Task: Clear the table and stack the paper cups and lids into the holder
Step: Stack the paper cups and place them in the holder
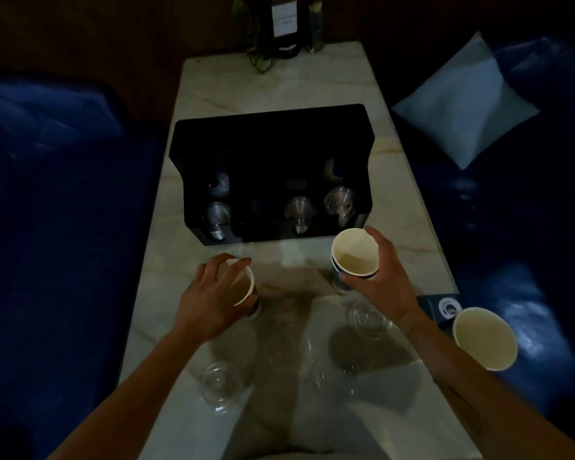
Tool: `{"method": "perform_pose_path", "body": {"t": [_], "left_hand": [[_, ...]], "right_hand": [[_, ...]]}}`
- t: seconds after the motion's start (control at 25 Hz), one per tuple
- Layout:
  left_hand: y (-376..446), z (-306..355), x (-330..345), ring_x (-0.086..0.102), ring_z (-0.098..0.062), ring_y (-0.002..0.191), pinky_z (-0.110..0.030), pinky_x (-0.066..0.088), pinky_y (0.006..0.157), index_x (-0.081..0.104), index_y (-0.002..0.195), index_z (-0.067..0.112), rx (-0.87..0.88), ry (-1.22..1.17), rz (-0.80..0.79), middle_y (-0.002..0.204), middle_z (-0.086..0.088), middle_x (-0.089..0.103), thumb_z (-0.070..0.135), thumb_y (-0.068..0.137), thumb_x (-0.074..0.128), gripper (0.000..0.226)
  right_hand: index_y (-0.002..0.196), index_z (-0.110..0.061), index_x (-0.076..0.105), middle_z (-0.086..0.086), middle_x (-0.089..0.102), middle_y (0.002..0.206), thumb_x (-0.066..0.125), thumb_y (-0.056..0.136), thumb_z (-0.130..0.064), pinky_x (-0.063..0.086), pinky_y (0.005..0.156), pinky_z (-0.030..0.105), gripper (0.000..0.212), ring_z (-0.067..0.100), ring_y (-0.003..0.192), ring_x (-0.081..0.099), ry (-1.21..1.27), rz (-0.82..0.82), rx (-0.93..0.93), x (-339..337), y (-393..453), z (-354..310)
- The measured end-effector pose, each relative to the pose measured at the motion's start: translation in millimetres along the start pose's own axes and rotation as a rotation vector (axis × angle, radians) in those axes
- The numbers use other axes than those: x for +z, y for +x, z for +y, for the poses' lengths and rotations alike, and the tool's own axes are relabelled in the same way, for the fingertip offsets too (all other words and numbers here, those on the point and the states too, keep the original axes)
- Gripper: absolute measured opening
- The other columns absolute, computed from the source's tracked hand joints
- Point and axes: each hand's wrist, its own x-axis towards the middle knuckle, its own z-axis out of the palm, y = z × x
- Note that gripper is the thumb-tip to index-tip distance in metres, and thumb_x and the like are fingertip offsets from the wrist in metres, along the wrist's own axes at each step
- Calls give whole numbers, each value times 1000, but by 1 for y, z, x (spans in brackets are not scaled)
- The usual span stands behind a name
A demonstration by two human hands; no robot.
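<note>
Both hands busy w/ cups. Left hand (210,293) has its grip clamped on a white-lined paper cup (243,287) standing on the pale marble table (279,84); right hand (379,270) has its grip wrapped round a blue-banded paper cup (354,257), apparently nested on another, just in front of the black multi-slot holder (273,171). Holder already has some clear pieces in its slots. Still left: a third open paper cup (484,338) at the right edge, plus clear plastic lids (218,386) scattered nearer the person. Early-to-mid stage, I'd say.
</note>
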Motion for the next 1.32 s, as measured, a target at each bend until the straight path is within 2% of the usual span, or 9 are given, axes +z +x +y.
{"method": "perform_pose_path", "body": {"t": [0.28,0.44,0.6,0.68,0.88,1.0,1.12,1.2,1.32], "left_hand": [[1,0,6,43,-25,122,-45,54,79,30,139,43,13,55,17,140,5,33,62,67,70,85],[2,3,4,42,-27,124,-49,55,83,29,139,43,16,51,-11,142,3,32,59,68,73,85],[7,17,-21,39,-28,127,-52,53,87,30,139,42,42,0,-20,145,0,33,52,71,75,82],[14,30,-46,41,-27,125,-45,52,85,32,139,41,128,11,37,144,0,32,53,73,73,79],[40,68,-121,43,-21,125,-29,44,88,40,141,33,352,-34,270,143,-3,37,63,80,57,70],[51,96,-136,43,-15,125,-17,39,94,40,141,31,451,-144,299,140,-4,39,60,85,55,65],[54,119,-121,44,-17,125,-29,46,96,38,141,33,453,-155,220,140,-2,39,54,82,60,66],[54,130,-103,44,-20,125,-42,52,92,36,140,35,432,-128,154,141,-2,37,55,79,61,69],[54,140,-72,43,-25,126,-48,54,87,36,139,37,442,-86,90,143,-2,37,56,77,62,69]], "right_hand": [[141,-34,33,-5,41,142,90,60,-36,48,96,38,99,15,122,44,23,-29,44,8,-3,6],[141,-33,36,-7,45,142,89,62,-35,50,99,44,95,16,124,46,86,-38,43,11,-7,3],[136,-47,34,-17,49,135,89,61,-34,50,97,43,94,11,121,48,93,-43,45,15,-12,-3],[133,-60,26,-31,47,125,89,60,-34,50,92,37,100,9,117,51,97,-52,41,18,-18,-8],[128,-64,22,-20,48,124,90,56,-37,53,90,39,102,14,114,54,125,-61,39,30,-24,-12],[129,-62,25,-28,52,119,89,56,-42,54,89,35,100,11,113,56,144,-87,40,33,-25,-13],[130,-61,30,-37,55,112,88,58,-44,53,85,26,94,1,103,60,169,-112,62,34,-26,-11],[132,-58,31,-32,59,111,87,62,-44,54,85,25,90,0,100,62,174,-128,76,34,-26,-11],[134,-55,32,-26,60,117,84,64,-49,53,87,23,87,-1,105,61,171,-169,93,35,-25,-12]]}}
